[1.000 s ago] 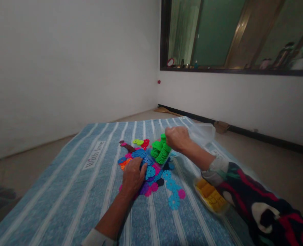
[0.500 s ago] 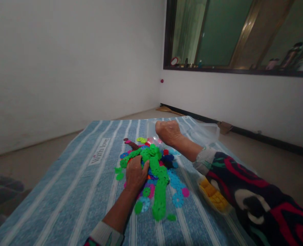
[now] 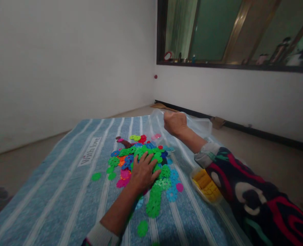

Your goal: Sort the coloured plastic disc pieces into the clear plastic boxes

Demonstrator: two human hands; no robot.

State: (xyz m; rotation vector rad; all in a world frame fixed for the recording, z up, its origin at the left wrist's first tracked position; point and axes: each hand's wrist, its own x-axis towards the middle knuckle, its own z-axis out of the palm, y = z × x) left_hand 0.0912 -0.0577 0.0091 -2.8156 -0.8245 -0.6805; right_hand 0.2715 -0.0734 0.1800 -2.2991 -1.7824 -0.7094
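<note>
My left hand (image 3: 143, 172) lies palm down, fingers spread, on a heap of snowflake building discs. Green discs (image 3: 154, 201) cover much of the heap and trail toward me. Blue, pink, orange and red ones show around them, with a brown joined strip (image 3: 126, 143) at the far left. Beyond the heap, my right hand (image 3: 175, 123) is closed in a fist on what looks like a clear plastic bag (image 3: 155, 119), raised above the cloth. The bag's outline is faint, and my fist hides the gripped part.
A clear plastic box (image 3: 206, 125) stands at the far right of the table. A small tub of yellow pieces (image 3: 206, 186) is by my right sleeve. The striped blue cloth (image 3: 64, 177) covers the table. Stray green discs (image 3: 96, 176) lie left and in front.
My left hand has spread its fingers and moved right over the green discs, which have scattered. My right fist has shifted slightly right and up with the clear plastic. The view has turned slightly.
</note>
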